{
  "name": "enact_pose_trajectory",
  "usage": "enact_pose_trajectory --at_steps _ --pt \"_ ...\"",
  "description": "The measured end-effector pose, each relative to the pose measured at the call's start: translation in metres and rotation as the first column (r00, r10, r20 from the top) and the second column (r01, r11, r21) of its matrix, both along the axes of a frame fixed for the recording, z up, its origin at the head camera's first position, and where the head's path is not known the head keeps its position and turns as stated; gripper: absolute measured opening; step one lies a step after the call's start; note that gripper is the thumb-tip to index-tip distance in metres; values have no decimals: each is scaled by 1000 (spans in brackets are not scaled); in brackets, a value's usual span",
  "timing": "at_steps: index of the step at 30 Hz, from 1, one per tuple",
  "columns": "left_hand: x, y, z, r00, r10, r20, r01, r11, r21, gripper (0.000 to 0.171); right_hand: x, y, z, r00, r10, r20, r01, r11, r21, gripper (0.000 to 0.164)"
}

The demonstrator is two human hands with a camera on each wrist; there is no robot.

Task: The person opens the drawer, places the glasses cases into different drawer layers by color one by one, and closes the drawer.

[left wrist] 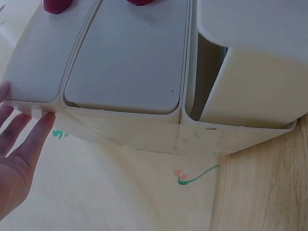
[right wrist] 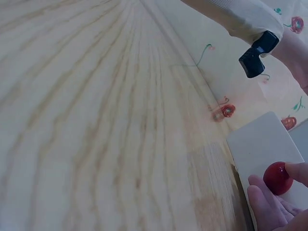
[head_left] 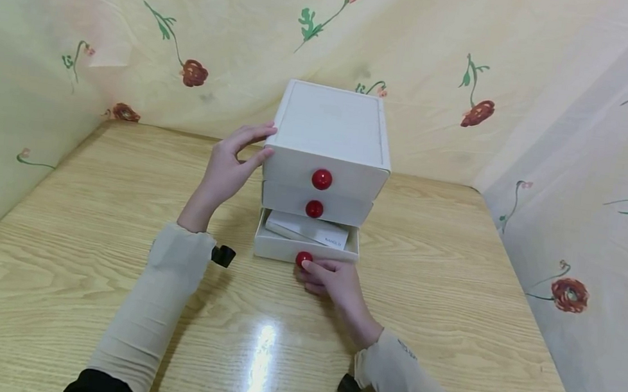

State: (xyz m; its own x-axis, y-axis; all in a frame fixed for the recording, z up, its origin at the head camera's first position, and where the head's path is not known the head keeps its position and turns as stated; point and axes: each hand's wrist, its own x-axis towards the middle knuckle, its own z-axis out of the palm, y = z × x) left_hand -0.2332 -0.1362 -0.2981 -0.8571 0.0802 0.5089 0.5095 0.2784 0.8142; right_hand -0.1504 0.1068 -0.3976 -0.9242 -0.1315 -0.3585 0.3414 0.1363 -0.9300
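Observation:
A white chest of drawers (head_left: pixel 330 123) with round red knobs stands against the back of the table. Its bottom drawer (head_left: pixel 276 247) is pulled partway out, and a white box (head_left: pixel 310 228) with small print lies inside. My right hand (head_left: pixel 335 284) pinches the red knob (right wrist: pixel 277 178) of that drawer between thumb and fingers. On the chest's upper left side, my left hand (head_left: pixel 231 164) rests its fingers at the top edge, the thumb near the front corner. The top drawer (head_left: pixel 294 169) and the middle drawer (head_left: pixel 287 199) are closed.
The wood-grain table (head_left: pixel 110 250) spreads around the chest. Behind and at both sides hangs a cream, flower-printed cloth (head_left: pixel 237 51). A black wrist camera (head_left: pixel 349 388) sits at the right cuff, another wrist camera (head_left: pixel 222 255) at the left.

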Motion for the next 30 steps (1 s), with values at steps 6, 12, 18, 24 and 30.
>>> enact_pose_trajectory --at_steps 6,12,18,24,30 --pt "0 0 0 1000 -8 -7 8 1000 12 34 -6 -2 -2 999 -33 20 34 999 -33 26" --pt "-1 0 0 1000 -7 -19 7 1000 10 34 -13 -4 -2 998 -52 39 54 996 -68 25" --pt "-1 -1 -1 1000 -8 -14 8 1000 8 35 -17 -5 -2 998 -62 22 64 995 -80 26" --pt "-1 -1 0 1000 -5 -22 5 1000 7 35 -23 -9 -3 995 -95 9 96 992 -87 25" --pt "-1 -1 0 1000 -7 -28 7 1000 10 35 -30 -12 -8 994 -111 -20 109 991 -79 25"
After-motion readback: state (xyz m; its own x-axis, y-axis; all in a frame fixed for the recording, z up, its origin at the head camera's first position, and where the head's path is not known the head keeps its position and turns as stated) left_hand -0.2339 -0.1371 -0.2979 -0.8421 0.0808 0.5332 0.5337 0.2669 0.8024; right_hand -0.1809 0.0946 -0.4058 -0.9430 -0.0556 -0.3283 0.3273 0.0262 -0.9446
